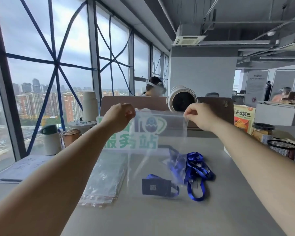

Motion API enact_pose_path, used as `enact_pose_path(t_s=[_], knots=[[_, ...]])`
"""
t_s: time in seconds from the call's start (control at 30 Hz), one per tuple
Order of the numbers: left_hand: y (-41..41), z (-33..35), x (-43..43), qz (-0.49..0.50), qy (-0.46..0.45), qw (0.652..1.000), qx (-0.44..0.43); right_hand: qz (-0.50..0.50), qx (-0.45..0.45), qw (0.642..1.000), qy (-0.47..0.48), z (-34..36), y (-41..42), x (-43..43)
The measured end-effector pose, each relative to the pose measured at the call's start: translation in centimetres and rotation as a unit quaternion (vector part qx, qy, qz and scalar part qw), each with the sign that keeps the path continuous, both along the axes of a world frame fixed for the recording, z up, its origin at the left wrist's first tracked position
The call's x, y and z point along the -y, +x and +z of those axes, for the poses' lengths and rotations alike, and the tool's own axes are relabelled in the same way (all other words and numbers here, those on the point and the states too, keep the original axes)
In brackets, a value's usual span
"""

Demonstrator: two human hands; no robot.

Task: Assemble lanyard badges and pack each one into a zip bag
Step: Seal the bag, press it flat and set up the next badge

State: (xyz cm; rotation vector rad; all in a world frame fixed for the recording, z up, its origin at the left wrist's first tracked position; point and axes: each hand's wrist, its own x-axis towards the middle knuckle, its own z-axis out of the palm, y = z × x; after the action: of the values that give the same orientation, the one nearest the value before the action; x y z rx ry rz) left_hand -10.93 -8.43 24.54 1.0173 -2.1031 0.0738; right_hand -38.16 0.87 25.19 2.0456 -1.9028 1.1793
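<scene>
One upright zip bag point(158, 133), mouth upward

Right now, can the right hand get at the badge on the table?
Probably not at once: the right hand pinches a top corner of the raised zip bag, the left hand the other. The badge lies uncovered on the table below, so letting go should suffice.

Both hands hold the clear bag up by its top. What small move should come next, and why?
Probably pull open the mouth of the zip bag. The left hand and right hand pinch its top corners, it hangs empty, and the badge lies on the table below, not yet packed.
</scene>
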Motion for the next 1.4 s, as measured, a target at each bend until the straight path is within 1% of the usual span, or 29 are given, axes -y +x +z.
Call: enact_pose_path(t_s=[0.13, 0.23, 0.27, 0.3, 0.37, 0.43, 0.53, 0.7, 0.77, 0.87, 1.0, 1.13, 1.23, 1.3, 1.33, 1.4], knots=[[-0.8, -1.3, 1.2, 0.024, 0.037, 0.999, -0.007, -0.008, 0.014, 0.999, 0.029, -1.5, -0.1, 1.5], [-1.7, -2.2, 2.5, 0.037, 0.059, 0.997, -0.029, -0.005, 0.084, 0.996, 0.015, -2.4, -0.1, 3.0], [-1.9, -2.1, 2.8, 0.041, 0.054, 0.997, -0.035, -0.004, 0.103, 0.995, 0.010, -2.3, 0.0, 3.3], [-2.1, -1.7, 3.2, 0.047, 0.037, 0.997, -0.039, -0.004, 0.110, 0.994, -0.001, -1.9, -0.1, 3.6], [-2.3, -0.4, 3.4, 0.055, -0.014, 0.997, -0.053, -0.011, 0.099, 0.994, -0.051, -0.6, -0.2, 4.1], [-2.2, 1.0, 3.0, 0.043, -0.055, 0.994, -0.089, -0.014, 0.096, 0.990, -0.105, 0.8, 0.0, 3.8], [-1.3, 0.8, 2.0, 0.024, -0.085, 0.991, -0.105, -0.001, 0.095, 0.986, -0.135, 0.4, 0.5, 2.2], [1.3, -6.4, -1.6, -0.034, -0.048, 0.997, -0.058, 0.009, 0.064, 0.996, -0.065, -6.4, 1.0, -2.4], [2.4, -9.8, -3.8, -0.045, -0.029, 0.998, -0.033, 0.011, 0.067, 0.998, -0.016, -9.6, 1.1, -4.5], [4.2, -14.4, -6.9, -0.063, 0.038, 0.997, -0.023, 0.022, 0.079, 0.994, 0.074, -13.4, 1.9, -7.5], [5.7, -19.0, -10.0, -0.082, 0.127, 0.988, 0.022, 0.020, 0.056, 0.990, 0.130, -17.6, 2.9, -10.2], [6.4, -21.5, -11.6, -0.096, 0.165, 0.980, 0.058, 0.027, 0.038, 0.984, 0.170, -20.5, 3.5, -12.0], [6.7, -22.6, -11.9, -0.093, 0.188, 0.971, 0.113, 0.030, -0.028, 0.978, 0.204, -21.6, 3.6, -12.9], [6.7, -23.3, -11.9, -0.096, 0.188, 0.967, 0.144, 0.033, -0.061, 0.972, 0.223, -22.0, 3.7, -13.4], [6.8, -23.6, -11.8, -0.105, 0.180, 0.967, 0.144, 0.031, -0.070, 0.971, 0.227, -22.2, 3.7, -13.6], [6.6, -23.8, -11.9, -0.118, 0.160, 0.971, 0.136, 0.031, -0.060, 0.973, 0.221, -22.6, 3.6, -13.4]])
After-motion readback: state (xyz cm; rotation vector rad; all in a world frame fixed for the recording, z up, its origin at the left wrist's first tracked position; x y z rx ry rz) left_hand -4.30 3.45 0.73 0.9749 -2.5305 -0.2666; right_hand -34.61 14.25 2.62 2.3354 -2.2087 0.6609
